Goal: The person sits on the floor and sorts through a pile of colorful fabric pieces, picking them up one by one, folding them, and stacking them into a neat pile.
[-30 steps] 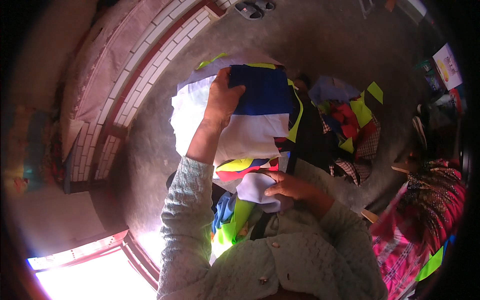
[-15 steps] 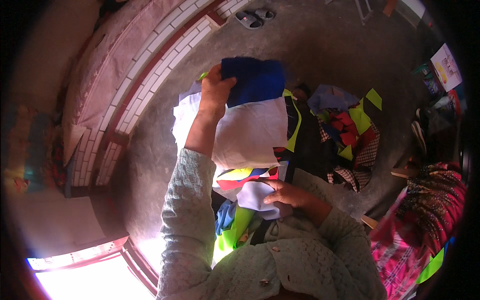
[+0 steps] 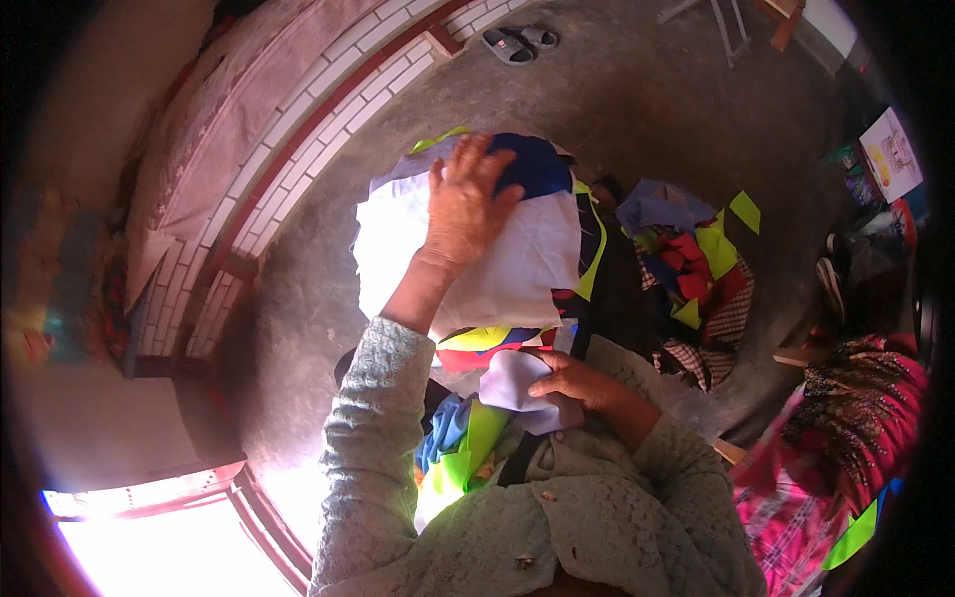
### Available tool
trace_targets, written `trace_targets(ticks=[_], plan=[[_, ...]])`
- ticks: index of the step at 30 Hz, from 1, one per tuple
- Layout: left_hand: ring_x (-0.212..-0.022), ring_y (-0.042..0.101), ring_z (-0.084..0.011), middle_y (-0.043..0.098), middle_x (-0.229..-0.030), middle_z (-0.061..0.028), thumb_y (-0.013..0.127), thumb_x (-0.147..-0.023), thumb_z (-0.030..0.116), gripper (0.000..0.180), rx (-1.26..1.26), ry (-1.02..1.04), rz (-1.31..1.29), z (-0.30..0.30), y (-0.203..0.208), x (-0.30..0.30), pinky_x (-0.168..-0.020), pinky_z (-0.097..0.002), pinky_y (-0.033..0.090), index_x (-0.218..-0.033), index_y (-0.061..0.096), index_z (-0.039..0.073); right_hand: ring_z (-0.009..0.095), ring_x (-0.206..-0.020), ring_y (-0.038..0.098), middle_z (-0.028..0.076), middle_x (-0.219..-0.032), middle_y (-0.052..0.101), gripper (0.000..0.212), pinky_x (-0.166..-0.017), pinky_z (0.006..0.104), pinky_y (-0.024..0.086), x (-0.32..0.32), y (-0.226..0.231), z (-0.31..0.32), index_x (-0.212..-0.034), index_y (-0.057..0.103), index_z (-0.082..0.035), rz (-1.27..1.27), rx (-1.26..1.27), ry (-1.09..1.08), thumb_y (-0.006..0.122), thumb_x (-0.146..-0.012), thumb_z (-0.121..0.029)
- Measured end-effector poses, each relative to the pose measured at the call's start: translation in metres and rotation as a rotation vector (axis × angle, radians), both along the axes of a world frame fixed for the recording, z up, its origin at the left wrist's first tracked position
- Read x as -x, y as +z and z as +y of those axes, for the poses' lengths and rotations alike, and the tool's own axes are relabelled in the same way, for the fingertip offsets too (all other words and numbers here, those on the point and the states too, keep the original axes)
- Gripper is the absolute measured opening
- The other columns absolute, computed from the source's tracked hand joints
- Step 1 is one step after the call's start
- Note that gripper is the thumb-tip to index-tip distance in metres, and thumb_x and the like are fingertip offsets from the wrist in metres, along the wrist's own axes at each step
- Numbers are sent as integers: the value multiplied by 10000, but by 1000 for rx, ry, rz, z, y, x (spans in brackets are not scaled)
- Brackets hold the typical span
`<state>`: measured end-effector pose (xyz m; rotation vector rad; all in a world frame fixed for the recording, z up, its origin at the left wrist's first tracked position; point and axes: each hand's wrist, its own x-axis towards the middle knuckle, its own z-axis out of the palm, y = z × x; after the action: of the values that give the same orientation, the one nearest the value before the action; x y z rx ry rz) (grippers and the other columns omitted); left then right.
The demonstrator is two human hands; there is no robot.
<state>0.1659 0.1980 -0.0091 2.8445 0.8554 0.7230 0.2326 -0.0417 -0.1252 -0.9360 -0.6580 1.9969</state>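
Bare grey floor [image 3: 298,298] is spreading across the middle of the frame, with white brickwork [image 3: 304,149] curving along the upper left and slippers [image 3: 509,45] lying near the top edge. At upper centre, a dark blue cloth [image 3: 540,164] is lying over the far part of a larger white cloth [image 3: 522,254], and more coloured pieces are showing beneath. The left hand [image 3: 463,204] is reaching across both, palm down, its fingers loosely spread and apparently gripping nothing; how firmly it is pressing, I cannot tell. Just below centre, the right hand [image 3: 585,383] is holding a pale lilac cloth [image 3: 519,380] narrowly, thumb on top, above the lap. Beside it, towards lower left, a bright green cloth [image 3: 482,433] is resting. At centre right, a heap of red scraps [image 3: 686,261] and other pieces is lying on the floor.

For good smoothing, the left hand should probably be working with flat fingers, easing creases outward without dragging the white layer, while the right hand should be holding its piece clear of the stack.
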Motion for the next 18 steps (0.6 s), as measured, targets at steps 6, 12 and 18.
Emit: trace_targets(ticks=[6, 12, 18], plan=[[-1339, 288, -342, 321, -1442, -152, 488, -910, 428, 492, 17, -31, 247, -5, -19, 5, -1039, -545, 246, -1343, 432, 200, 181, -1062, 544, 83, -1179, 555, 662, -937, 325, 431, -2, 3, 0, -1345, 394, -31, 62, 15, -23, 607, -719, -6], [-1125, 540, -333, 573, -1193, -181, 667, -828, 168, 354, 175, -107, -295, -31, 9, 34, -969, -356, 413, -1146, 595, 30, 179, -1029, 572, 82, -1121, 590, 607, -922, 336, 450, -2, 1, -6, -1307, 431, -8, 229, 45, -66, 623, -731, -14], [-933, 611, -138, 647, -996, -64, 644, -875, 168, 261, 994, -79, -636, -100, 18, 106, -821, -289, 496, -1050, 619, -25, 183, -996, 587, 88, -1089, 598, 597, -910, 340, 456, -3, 12, -9, -1277, 449, -12, 262, 31, -166, 665, -723, -62]])
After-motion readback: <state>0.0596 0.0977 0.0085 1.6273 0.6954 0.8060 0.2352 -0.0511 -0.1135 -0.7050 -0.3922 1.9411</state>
